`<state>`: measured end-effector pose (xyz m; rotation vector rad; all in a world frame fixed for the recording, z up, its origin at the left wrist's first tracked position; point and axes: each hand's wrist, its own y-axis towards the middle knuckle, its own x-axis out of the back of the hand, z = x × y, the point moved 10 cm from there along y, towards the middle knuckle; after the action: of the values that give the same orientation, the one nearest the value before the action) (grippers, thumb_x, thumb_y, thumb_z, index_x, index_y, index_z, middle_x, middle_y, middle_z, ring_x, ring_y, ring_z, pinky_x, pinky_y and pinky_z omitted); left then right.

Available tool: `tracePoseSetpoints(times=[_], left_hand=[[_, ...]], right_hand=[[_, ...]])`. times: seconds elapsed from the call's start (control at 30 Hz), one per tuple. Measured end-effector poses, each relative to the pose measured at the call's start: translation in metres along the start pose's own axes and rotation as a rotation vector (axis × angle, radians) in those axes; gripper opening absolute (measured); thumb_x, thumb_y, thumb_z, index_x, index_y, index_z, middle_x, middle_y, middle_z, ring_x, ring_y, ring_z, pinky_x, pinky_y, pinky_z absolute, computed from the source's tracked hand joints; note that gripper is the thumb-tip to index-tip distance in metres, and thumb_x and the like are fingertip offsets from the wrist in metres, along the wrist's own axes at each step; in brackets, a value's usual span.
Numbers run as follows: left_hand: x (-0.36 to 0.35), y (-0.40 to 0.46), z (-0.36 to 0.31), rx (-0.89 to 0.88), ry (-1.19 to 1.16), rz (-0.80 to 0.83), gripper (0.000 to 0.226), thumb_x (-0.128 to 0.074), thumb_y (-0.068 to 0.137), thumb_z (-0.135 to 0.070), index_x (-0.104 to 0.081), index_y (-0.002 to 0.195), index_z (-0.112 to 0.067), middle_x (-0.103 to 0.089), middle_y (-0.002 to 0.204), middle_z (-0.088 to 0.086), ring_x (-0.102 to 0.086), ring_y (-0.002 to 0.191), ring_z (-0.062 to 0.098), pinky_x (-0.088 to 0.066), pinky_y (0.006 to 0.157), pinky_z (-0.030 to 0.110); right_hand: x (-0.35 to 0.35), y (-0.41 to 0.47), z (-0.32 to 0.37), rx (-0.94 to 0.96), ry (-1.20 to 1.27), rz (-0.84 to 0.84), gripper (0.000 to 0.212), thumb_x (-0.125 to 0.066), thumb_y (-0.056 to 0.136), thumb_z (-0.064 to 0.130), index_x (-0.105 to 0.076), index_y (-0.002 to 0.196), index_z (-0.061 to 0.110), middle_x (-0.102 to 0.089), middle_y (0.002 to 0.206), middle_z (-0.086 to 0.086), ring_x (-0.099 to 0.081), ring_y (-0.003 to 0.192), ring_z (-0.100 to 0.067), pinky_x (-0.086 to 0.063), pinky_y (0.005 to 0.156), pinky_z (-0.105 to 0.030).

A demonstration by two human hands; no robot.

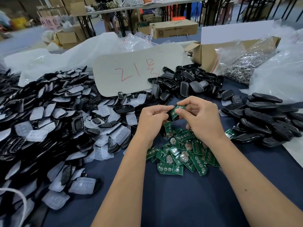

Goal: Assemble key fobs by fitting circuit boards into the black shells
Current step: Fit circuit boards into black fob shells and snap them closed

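We cannot fully see the glossy black plastic shell (pixel 170 117); fingers of the left hand (pixel 153 117), curled round it, cover most of it; the right hand (pixel 200 117) pinches a small green circuit board (pixel 176 110) at its top edge, board tilted onto the shell, seating unclear. Loose heap of green circuit boards (pixel 182 153) lies at 6 o'clock, partly hidden by the wrists; bare dark blue tablecloth (pixel 172 202) between the forearms; shell piles cut off at 9 and 3 o'clock.

Grey-blue floor (pixel 24 38); folding tables (pixel 114 9) on black legs behind; cardboard boxes (pixel 175 28) stacked beneath, around.
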<state>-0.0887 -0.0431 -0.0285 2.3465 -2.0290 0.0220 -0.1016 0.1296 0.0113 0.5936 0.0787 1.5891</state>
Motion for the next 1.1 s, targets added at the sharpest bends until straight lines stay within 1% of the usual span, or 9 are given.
tracePoseSetpoints(times=[0.07,0.13,0.3,0.43,0.53,0.67,0.8,0.93,1.1], left_hand=[[0.000,0.001,0.001,0.010,-0.002,0.000,0.035,-0.058,0.093,0.007,-0.083,0.103,-0.016,-0.079,0.090,0.008,-0.065,0.076,0.012,-0.052,0.073,0.025],[0.000,0.001,0.002,0.018,-0.022,0.005,0.035,-0.057,0.094,0.007,-0.082,0.104,-0.014,-0.079,0.094,0.013,-0.067,0.072,0.017,-0.054,0.073,0.029],[0.000,0.002,0.003,0.026,-0.046,0.003,0.035,-0.055,0.095,0.009,-0.081,0.105,-0.012,-0.078,0.097,0.020,-0.065,0.065,0.014,-0.053,0.068,0.025],[0.001,0.002,0.004,0.032,-0.079,0.006,0.036,-0.056,0.095,0.009,-0.081,0.100,-0.016,-0.076,0.084,0.013,-0.063,0.062,0.011,-0.050,0.062,0.019],[0.003,0.000,0.000,0.004,-0.050,-0.014,0.026,-0.064,0.095,0.003,-0.081,0.100,-0.017,-0.074,0.081,0.012,-0.061,0.061,0.009,-0.049,0.061,0.017],[0.005,-0.001,-0.005,-0.032,-0.036,-0.044,0.020,-0.071,0.093,0.001,-0.081,0.101,-0.015,-0.074,0.092,0.025,-0.059,0.061,0.007,-0.050,0.061,0.015],[0.006,-0.003,-0.005,-0.042,-0.056,-0.051,0.020,-0.072,0.093,0.000,-0.081,0.098,-0.017,-0.078,0.086,0.013,-0.060,0.060,0.006,-0.049,0.060,0.017],[0.009,-0.005,-0.006,-0.064,-0.068,-0.053,0.020,-0.072,0.093,-0.001,-0.081,0.100,-0.018,-0.077,0.093,0.019,-0.060,0.063,0.008,-0.050,0.062,0.018],[0.008,-0.006,-0.008,-0.074,-0.065,-0.059,0.020,-0.072,0.093,-0.001,-0.080,0.099,-0.018,-0.073,0.096,0.027,-0.059,0.063,0.008,-0.051,0.063,0.019]], right_hand=[[-0.003,0.000,0.002,0.007,0.034,0.023,0.010,-0.077,0.093,0.014,-0.073,0.096,0.023,-0.067,0.067,-0.003,-0.059,0.041,-0.021,-0.048,0.049,-0.024],[-0.005,0.000,0.000,-0.004,0.068,0.033,0.011,-0.076,0.094,0.013,-0.073,0.097,0.023,-0.067,0.067,-0.001,-0.058,0.042,-0.022,-0.046,0.050,-0.021],[-0.005,0.000,-0.002,-0.015,0.123,0.027,0.010,-0.077,0.094,0.015,-0.073,0.099,0.023,-0.072,0.071,-0.001,-0.059,0.043,-0.021,-0.047,0.050,-0.022],[-0.006,-0.001,0.001,0.008,0.051,0.005,0.009,-0.078,0.093,0.015,-0.071,0.096,0.020,-0.072,0.068,-0.001,-0.058,0.041,-0.019,-0.050,0.049,-0.027],[-0.006,-0.002,0.001,0.009,0.007,-0.013,0.012,-0.080,0.091,0.018,-0.069,0.094,0.021,-0.069,0.063,-0.003,-0.058,0.040,-0.017,-0.052,0.050,-0.030],[-0.008,-0.002,-0.005,-0.048,0.058,-0.031,0.015,-0.082,0.090,0.017,-0.067,0.094,0.017,-0.068,0.064,-0.007,-0.062,0.042,-0.019,-0.050,0.047,-0.030],[-0.010,-0.003,-0.013,-0.124,0.169,-0.026,0.015,-0.082,0.089,0.016,-0.068,0.091,0.012,-0.072,0.065,-0.008,-0.062,0.043,-0.022,-0.044,0.042,-0.021],[-0.014,-0.005,-0.015,-0.161,0.258,-0.028,0.012,-0.081,0.090,0.015,-0.070,0.088,0.011,-0.071,0.065,-0.011,-0.059,0.042,-0.020,-0.041,0.038,-0.023],[-0.012,-0.007,-0.009,-0.147,0.164,-0.066,0.012,-0.079,0.092,0.015,-0.067,0.087,0.014,-0.070,0.064,-0.009,-0.061,0.040,-0.021,-0.043,0.038,-0.026]])
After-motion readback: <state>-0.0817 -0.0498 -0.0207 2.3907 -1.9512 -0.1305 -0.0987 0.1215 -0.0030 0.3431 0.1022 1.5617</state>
